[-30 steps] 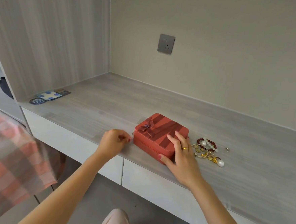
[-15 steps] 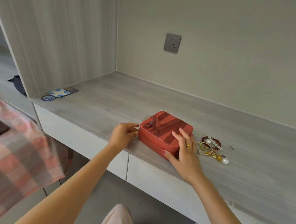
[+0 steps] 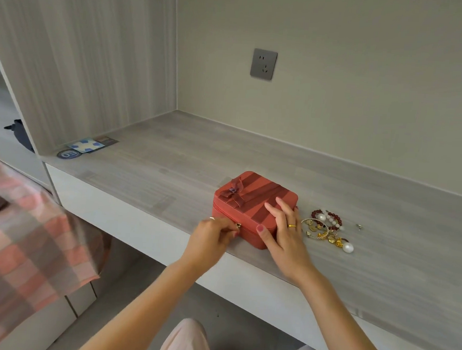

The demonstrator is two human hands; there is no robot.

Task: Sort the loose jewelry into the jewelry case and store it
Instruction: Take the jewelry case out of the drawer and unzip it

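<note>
Left hand (image 3: pixel 214 235) pinching zipper pull (image 3: pixel 237 225) (fingers curled); right hand (image 3: pixel 283 233) spread flat, gripping nothing, atop jewelry case (image 3: pixel 250 200) near desk's (image 3: pixel 170 170) front edge.

Matt red leather-look jewelry case (image 3: pixel 260 201) on matt wood-grain desk (image 3: pixel 170 170); glossy pearl and gold-metal jewelry (image 3: pixel 327 230)

Your left hand (image 3: pixel 211 239) curled, knuckles up, fingers (image 3: pixel 227 227) pinched shut on small gold zipper pull (image 3: pixel 237 225). Thin ring on one left finger. Left forearm runs in from bottom left, bare. Your right hand (image 3: pixel 285 237) flat, palm down, fingers (image 3: pixel 275 209) spread and pressing; thumb (image 3: pixel 263 230) angled left toward your left fingers, red nail showing. Gold ring on right ring finger. Right forearm enters from lower right.
</note>
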